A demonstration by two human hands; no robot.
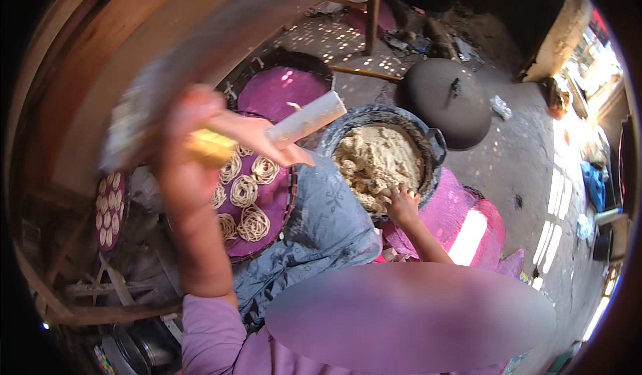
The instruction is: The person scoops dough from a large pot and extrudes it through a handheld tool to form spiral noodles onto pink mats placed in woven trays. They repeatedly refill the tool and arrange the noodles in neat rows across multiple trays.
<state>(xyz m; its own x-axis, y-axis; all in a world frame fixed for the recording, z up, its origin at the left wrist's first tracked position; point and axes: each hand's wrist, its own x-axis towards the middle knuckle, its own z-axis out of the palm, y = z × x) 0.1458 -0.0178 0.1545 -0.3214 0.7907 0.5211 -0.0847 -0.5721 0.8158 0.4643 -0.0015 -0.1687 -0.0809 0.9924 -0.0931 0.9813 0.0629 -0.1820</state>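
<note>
My left hand [186, 131] is raised at the left, smeared by motion. It overlaps a blurred brown bar [267, 17] and a yellow patch; whether it grips either I cannot tell. Beside it a tan, blurred piece runs toward a pale cylinder [307, 118], which hangs tilted above a round tray. My right hand [403, 206] is at the near rim of a dark basin [438, 146], its fingers curled into the pale, lumpy dough [381, 151]. Below the cylinder, several coiled noodle nests [254, 223] lie on the purple surface of the round tray [271, 244].
A dark domed lid [447, 101] rests beyond the basin. Another purple-lined round tray [284, 94] stands behind the noodle tray. Small pale rounds cover a tray [110, 208] at far left. Blue patterned cloth [328, 208] lies across my lap, with pink sheeting [435, 208] beside the basin.
</note>
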